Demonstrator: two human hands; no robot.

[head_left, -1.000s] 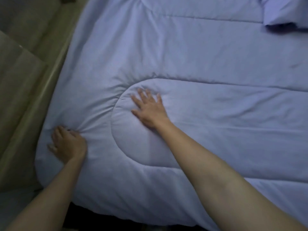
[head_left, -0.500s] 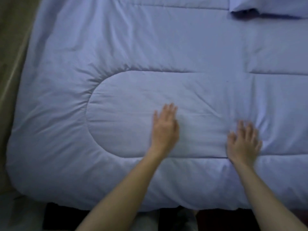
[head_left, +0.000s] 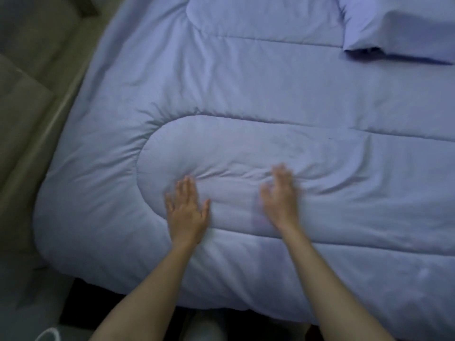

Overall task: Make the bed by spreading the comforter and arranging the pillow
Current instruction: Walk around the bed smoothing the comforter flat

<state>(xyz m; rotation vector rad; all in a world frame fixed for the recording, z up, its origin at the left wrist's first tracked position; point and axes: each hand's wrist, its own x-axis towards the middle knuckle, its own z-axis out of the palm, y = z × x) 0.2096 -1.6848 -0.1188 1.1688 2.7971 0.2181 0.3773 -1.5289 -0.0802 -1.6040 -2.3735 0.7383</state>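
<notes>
— Where is the comforter (head_left: 246, 94) now?

— It lies spread over the bed, from the near edge to the far edge, and it covers the near left corner, where its border is rounded. It is pale blue, with stitched lines. One line draws a long oval panel in the near half of the bed.

— And the hands?

— Both are on that oval panel, near the near edge, with bare forearms reaching in from the foot side. The left hand (head_left: 188, 210) lies palm down on the fabric at the left end of the oval. Its fingers are straight and close together, the thumb stands a little apart, and it grips nothing.

— The right one?

— The right hand (head_left: 280, 198) is just beside it, toward the middle of the oval. It is blurred, but the fingers look stretched out and they hold nothing. I cannot tell whether the palm really touches the fabric.

— Is the fabric flat there?

— Not fully. A low fold runs across the panel just beyond the fingertips of both hands, and small wrinkles go to the right.

— The pillow (head_left: 398, 25)?

— At the far right corner of the bed, on top of the comforter, same blue, well apart from both hands. A beige surface (head_left: 29, 119) runs along the bed's left edge.
</notes>
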